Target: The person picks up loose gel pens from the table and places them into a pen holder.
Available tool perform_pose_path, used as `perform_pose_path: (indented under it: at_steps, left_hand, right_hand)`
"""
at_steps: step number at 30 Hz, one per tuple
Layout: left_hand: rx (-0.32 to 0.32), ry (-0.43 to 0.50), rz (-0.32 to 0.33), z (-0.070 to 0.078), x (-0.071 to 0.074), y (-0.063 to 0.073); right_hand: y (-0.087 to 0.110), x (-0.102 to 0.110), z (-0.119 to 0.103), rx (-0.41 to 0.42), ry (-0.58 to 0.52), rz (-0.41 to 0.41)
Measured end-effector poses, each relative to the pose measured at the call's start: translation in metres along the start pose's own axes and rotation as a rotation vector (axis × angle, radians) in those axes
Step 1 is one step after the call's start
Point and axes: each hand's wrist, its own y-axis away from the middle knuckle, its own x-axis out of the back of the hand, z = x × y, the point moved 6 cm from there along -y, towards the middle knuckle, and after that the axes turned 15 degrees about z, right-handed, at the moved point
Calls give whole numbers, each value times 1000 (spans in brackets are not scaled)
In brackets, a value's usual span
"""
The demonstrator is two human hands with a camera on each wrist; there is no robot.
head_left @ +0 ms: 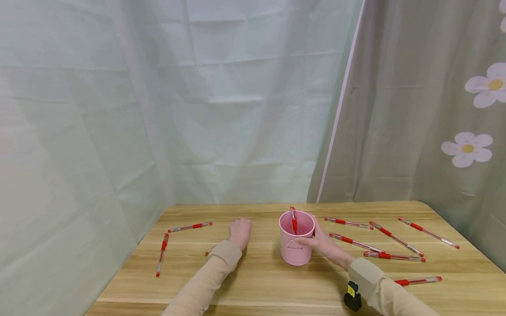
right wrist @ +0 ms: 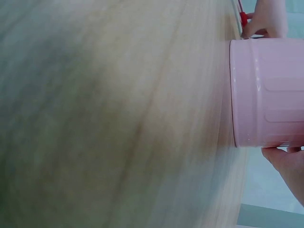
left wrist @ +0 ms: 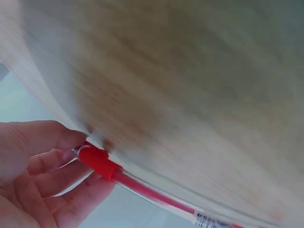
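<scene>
My left hand [head_left: 240,232] is low over the table, left of the bucket. In the left wrist view its thumb and fingers pinch a red pen [left wrist: 142,189] near the red grip section. The clear barrel runs close along the tabletop; in the head view the hand and sleeve hide most of it. A pink metal bucket [head_left: 290,252] stands upright near the middle of the table. My right hand [head_left: 322,240] holds it from the right side, thumb on the front near the rim. One red pen [head_left: 294,219] leans inside the bucket, capped end above the rim.
On the wooden table [head_left: 261,289], several red pens lie to the right, one of them a far-right pen [head_left: 428,232]. At the left lie a crosswise pen [head_left: 189,227] and a lengthwise pen [head_left: 161,254]. A small black device [head_left: 352,296] is beside the right sleeve. Curtains hang behind.
</scene>
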Motion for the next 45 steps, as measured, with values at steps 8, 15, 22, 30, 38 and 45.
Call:
perform_pose_path:
  at_steps: [8, 15, 22, 30, 38, 45]
  left_hand:
    - [-43, -23, 99, -5, 3, 0]
    - [-53, 19, 154, -11, 6, -3]
    - [-66, 100, 177, -15, 9, -6]
    - [-63, 116, 167, -23, 15, -9]
    - [-14, 148, 155, -29, 23, -11]
    - [-6, 174, 162, -32, 29, -13]
  right_hand:
    - [0, 0, 0, -10, -4, 10]
    - [-1, 1, 3, -11, 9, 11]
    - [-1, 0, 2, -2, -3, 14]
    - [-1, 0, 5, -18, 0, -5]
    - [-3, -1, 4, -11, -7, 13]
    - [-1, 0, 5, -25, -2, 4]
